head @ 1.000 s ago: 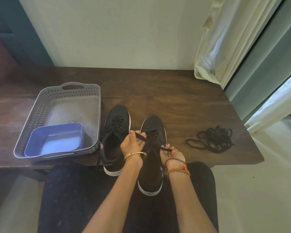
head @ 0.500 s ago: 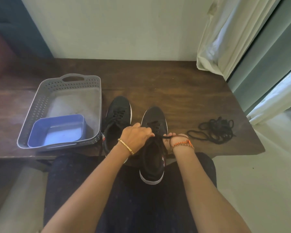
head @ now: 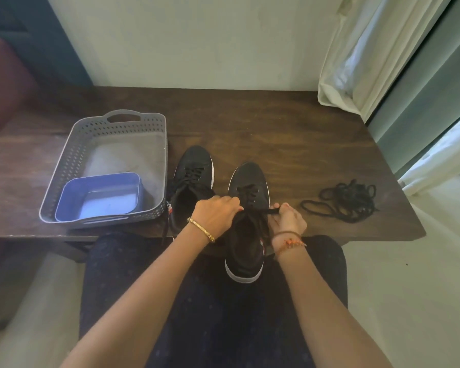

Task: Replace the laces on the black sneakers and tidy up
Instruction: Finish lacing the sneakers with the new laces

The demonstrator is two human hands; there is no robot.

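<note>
While two black sneakers stand side by side near the front edge of a dark wooden table (head: 276, 123), a grey perforated basket (head: 72, 155) sits to their left, holding only a blue rectangular tub (head: 72, 193) in its near corner; the tub looks empty. The left sneaker (head: 193, 176) rests just beside the basket wall, its laces threaded through the eyelets. The right sneaker (head: 250, 181) points toward the wall, its heel overhanging the table edge above the seated person's lap. The left hand (head: 215, 215), a gold bangle on the wrist, is curled closed over that sneaker's tongue area, fingers bent down at the lacing; whether they pinch a lace cannot be told. The right hand (head: 286, 219), with red and orange threads at the wrist, is closed around the end of a black lace (head: 270, 209) drawn sideways from the shoe, held between thumb and fingers. A loose tangle of black laces (head: 348, 199) lies on the table well apart to the right, near a pale curtain (head: 361, 54).
</note>
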